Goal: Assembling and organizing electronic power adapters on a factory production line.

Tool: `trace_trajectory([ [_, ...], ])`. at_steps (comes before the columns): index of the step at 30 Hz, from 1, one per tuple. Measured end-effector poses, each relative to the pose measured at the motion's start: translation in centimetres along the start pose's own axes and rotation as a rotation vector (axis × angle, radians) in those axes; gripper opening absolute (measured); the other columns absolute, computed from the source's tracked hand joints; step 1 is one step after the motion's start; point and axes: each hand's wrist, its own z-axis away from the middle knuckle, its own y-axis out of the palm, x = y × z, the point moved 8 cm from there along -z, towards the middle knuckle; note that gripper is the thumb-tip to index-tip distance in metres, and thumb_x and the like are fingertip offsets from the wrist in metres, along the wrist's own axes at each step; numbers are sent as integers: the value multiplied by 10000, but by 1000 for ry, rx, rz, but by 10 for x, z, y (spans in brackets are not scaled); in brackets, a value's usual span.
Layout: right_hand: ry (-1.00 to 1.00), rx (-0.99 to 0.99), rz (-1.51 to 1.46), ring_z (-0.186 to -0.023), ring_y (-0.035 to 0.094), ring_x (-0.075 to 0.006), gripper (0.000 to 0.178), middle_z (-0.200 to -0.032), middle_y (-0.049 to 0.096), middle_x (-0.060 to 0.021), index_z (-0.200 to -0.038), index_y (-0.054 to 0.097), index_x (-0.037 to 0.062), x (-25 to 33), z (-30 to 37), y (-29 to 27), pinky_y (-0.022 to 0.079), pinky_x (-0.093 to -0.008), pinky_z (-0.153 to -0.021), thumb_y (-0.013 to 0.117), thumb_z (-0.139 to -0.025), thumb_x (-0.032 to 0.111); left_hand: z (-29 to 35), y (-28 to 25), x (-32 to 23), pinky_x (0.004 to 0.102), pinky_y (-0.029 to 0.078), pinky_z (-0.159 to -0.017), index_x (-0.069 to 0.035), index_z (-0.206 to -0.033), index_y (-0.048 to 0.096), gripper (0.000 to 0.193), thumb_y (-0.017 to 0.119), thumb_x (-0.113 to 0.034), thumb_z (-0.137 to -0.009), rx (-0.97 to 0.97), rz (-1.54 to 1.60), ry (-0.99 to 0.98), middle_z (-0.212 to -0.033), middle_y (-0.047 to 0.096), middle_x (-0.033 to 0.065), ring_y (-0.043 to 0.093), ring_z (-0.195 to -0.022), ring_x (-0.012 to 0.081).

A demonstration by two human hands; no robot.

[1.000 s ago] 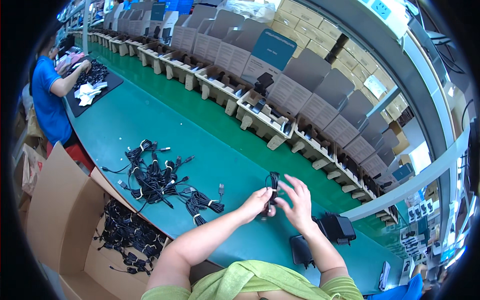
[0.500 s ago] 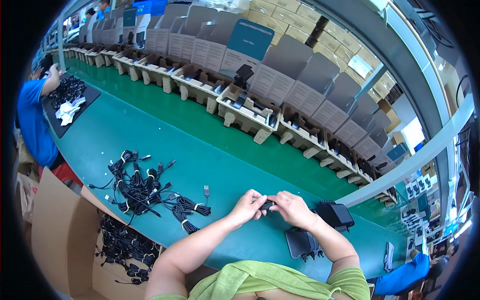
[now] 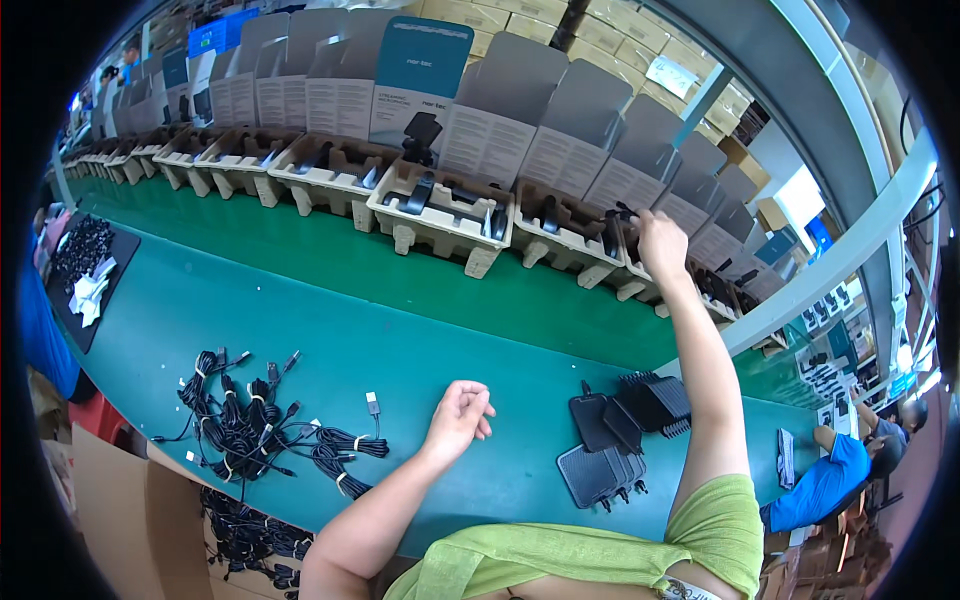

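Observation:
My right hand (image 3: 662,243) is stretched out over one of the moulded pulp trays in the row, its fingers closed. A black cable bundle (image 3: 624,211) shows in part at its fingertips, the rest covered by the hand. My left hand (image 3: 460,418) is above the green table (image 3: 500,345), fingers loosely curled and apart, holding nothing. Left of it lies a pile of black USB cables (image 3: 240,420), coiled and tied with pale bands. One coil with a grey USB plug (image 3: 373,403) is the nearest to this hand.
Upright open grey box lids (image 3: 490,130) stand behind the pulp trays (image 3: 440,215). Ribbed black stands (image 3: 650,403) and flat black plates (image 3: 590,475) lie on the right. An open carton (image 3: 130,490) with more cables is at lower left. Co-workers in blue sit at both sides.
My right hand has left my left hand and reached far forward to the tray row with the cable bundle. My left hand has let go. The view has shifted right.

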Motion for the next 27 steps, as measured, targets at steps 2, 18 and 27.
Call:
trace_trajectory([
  [2, -6, 9, 70, -724, 600, -286, 160, -757, 596, -141, -823, 612, 48, -9, -14, 18, 479, -396, -604, 523, -787, 176, 1, 1, 1, 215, 432, -493, -21, -1029, 430, 224, 469, -202, -903, 13, -6, 1, -799, 550, 78, 523, -563, 100],
  [18, 39, 399, 306, -819, 614, -291, 159, -856, 636, -137, -777, 657, 62, -80, -16, 156, 494, -379, -687, 518, -740, 128, 1, -5, -1, 223, 440, -532, -29, -1038, 459, 180, 450, -156, -911, -6, 7, 1, -812, 548, 74, 527, -590, 102],
  [27, 447, 281, -324, -995, 527, -368, 297, -1065, 554, -228, -1083, 533, 10, -92, 15, 184, 420, -406, -848, 449, -831, 142, 2, -9, -2, 226, 441, -539, -31, -1040, 462, 177, 451, -151, -910, -19, -4, 30, -815, 545, 76, 526, -595, 101],
])
